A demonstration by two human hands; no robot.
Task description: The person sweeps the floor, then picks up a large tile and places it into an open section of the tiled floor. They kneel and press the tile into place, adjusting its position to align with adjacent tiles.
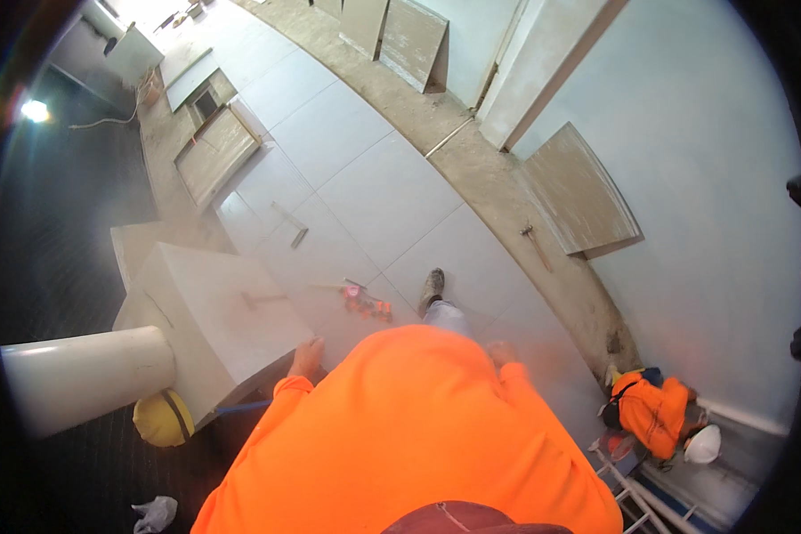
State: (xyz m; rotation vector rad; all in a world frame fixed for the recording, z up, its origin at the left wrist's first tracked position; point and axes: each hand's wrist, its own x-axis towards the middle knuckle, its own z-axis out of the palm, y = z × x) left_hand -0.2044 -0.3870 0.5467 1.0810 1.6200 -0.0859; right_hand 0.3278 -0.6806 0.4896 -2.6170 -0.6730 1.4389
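Close by the corner of a large pale grey box-like block (231, 303), my left hand (307, 358) hangs low; its fingers are too small and hazy to read, and whether it touches the block is unclear. My right hand (501, 352) is beside my right leg, partly behind my sleeve, with nothing visible in it. My boot (432, 285) stands on large light floor tiles (365, 191). On the tiles ahead lie a red-and-orange object (365, 303), whose kind I cannot make out, and an L-shaped metal tool (298, 233). A faint T-shaped mark or tool shows on the block.
A white pipe (89, 374) and yellow hard hat (163, 418) adjoin the block. At right, a co-worker (654, 411) in orange crouches near a white ladder (636, 494). A hammer (534, 245) and a leaning tile (583, 191) border the wall. An opening (206, 102) interrupts the floor.
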